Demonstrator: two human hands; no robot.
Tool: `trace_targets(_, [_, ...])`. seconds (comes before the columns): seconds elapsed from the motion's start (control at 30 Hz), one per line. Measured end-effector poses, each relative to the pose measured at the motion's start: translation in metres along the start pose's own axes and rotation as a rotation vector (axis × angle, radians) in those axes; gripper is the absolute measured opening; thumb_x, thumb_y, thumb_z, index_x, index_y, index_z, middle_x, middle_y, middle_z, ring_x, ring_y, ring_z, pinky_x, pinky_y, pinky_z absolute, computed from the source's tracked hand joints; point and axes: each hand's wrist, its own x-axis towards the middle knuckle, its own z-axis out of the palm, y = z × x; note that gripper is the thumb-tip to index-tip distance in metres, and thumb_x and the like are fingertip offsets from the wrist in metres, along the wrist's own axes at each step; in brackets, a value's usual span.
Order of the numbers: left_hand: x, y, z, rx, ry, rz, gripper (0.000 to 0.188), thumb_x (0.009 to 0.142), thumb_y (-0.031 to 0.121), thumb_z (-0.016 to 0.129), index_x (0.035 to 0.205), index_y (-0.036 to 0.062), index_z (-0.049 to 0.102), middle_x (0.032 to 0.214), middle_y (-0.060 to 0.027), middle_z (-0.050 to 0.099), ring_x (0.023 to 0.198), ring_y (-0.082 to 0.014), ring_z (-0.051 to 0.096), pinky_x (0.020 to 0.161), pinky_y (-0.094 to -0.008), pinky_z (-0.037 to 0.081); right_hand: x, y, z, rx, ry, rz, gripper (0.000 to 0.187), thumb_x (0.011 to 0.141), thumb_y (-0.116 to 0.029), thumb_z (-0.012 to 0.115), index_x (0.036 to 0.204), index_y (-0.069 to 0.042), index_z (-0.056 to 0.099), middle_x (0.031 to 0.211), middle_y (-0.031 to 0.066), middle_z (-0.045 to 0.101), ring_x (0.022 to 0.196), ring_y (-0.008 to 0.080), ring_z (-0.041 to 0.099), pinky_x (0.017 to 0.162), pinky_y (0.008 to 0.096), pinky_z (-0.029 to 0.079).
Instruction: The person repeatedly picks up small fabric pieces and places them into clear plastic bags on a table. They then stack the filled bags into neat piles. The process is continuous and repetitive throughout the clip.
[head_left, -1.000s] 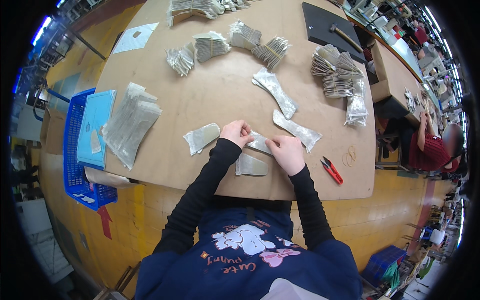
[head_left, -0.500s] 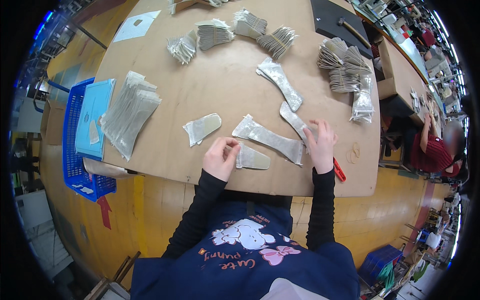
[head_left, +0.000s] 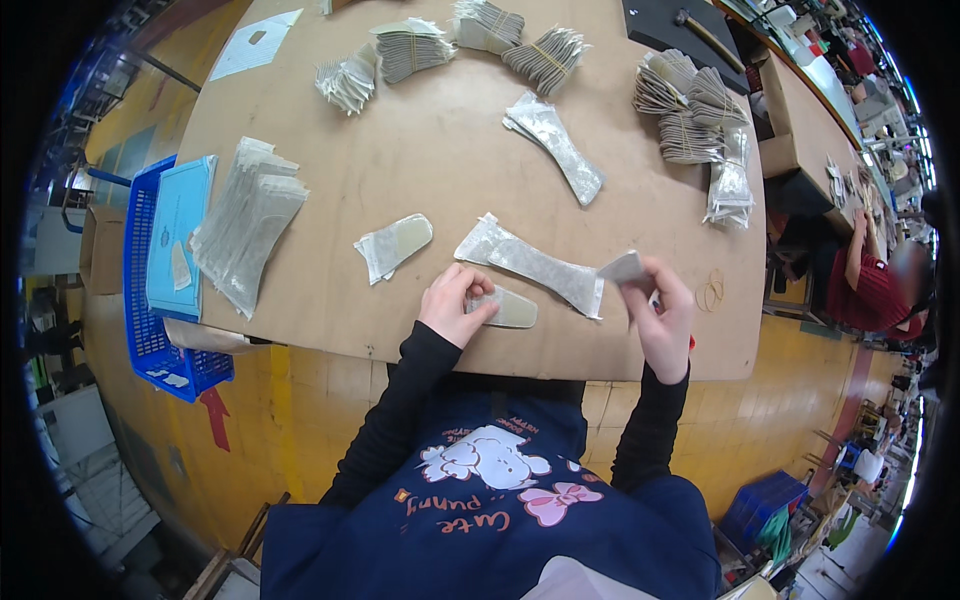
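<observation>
My right hand (head_left: 664,318), near the table's right front, pinches a grey cut piece (head_left: 621,268) raised off the table; its far part is foreshortened. My left hand (head_left: 455,306) has its thumb and fingertips closed on the left end of a small tapered grey piece with a beige patch (head_left: 515,308), which lies flat. Just beyond, a long waisted grey piece (head_left: 540,268) stretches between the hands. Another small patched piece (head_left: 395,247) rests to the left, apparently on a second layer. Farther off lie overlapping long pieces (head_left: 555,148).
Banded bundles of grey pieces (head_left: 412,50) line the far side, with more bundles (head_left: 690,148) at right. A fanned stack (head_left: 250,225) lies left, beside a blue basket (head_left: 143,320). Rubber bands (head_left: 710,291) and a hammer (head_left: 712,40) are right. A co-worker (head_left: 875,295) sits beyond.
My right hand has picked up the grey piece that lay beside the long one and drawn it up and to the right. My left hand stays at the small piece. The view has shifted slightly.
</observation>
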Motion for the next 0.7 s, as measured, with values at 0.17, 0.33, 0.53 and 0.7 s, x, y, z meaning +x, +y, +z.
trace_targets(0.17, [0.002, 0.005, 0.003, 0.09, 0.003, -0.081, 0.022, 0.072, 0.012, 0.076, 0.089, 0.007, 0.063, 0.083, -0.0036, 0.055, 0.078, -0.0191, 0.056, 0.07, -0.0338, 0.046, -0.015, 0.008, 0.027, 0.095, -0.345, 0.32, 0.018, 0.093, -0.013, 0.066, 0.101, 0.002, 0.068, 0.072, 0.0047, 0.06, 0.065, 0.0074, 0.053, 0.06, 0.0241, 0.043])
trace_targets(0.33, [0.002, 0.009, 0.005, 0.122, 0.017, -0.123, 0.023, 0.07, 0.012, 0.074, 0.088, 0.0099, 0.062, 0.084, -0.0026, 0.055, 0.085, -0.0223, 0.058, 0.075, -0.038, 0.044, -0.016, 0.024, 0.048, -0.061, -0.42, 0.294, 0.023, 0.093, -0.023, 0.066, 0.097, -0.001, 0.071, 0.068, 0.0138, 0.062, 0.059, 0.0202, 0.059, 0.057, 0.032, 0.046])
trace_targets(0.53, [0.003, 0.008, 0.004, 0.122, -0.004, -0.146, 0.026, 0.07, 0.011, 0.073, 0.093, 0.0114, 0.061, 0.085, -0.0014, 0.055, 0.087, -0.0218, 0.058, 0.076, -0.0379, 0.042, -0.013, 0.026, 0.05, -0.161, -0.442, 0.285, 0.023, 0.092, -0.025, 0.065, 0.098, -0.004, 0.073, 0.077, 0.0164, 0.067, 0.066, 0.0296, 0.065, 0.06, 0.036, 0.049])
trace_targets(0.7, [0.004, 0.008, 0.003, 0.087, -0.013, -0.19, 0.029, 0.07, 0.01, 0.073, 0.096, 0.0114, 0.061, 0.084, -0.0014, 0.055, 0.087, -0.0217, 0.058, 0.076, -0.0379, 0.043, -0.014, 0.027, 0.051, -0.147, -0.419, 0.267, 0.022, 0.091, -0.024, 0.065, 0.097, -0.004, 0.073, 0.077, 0.0166, 0.067, 0.066, 0.0289, 0.066, 0.061, 0.0349, 0.049])
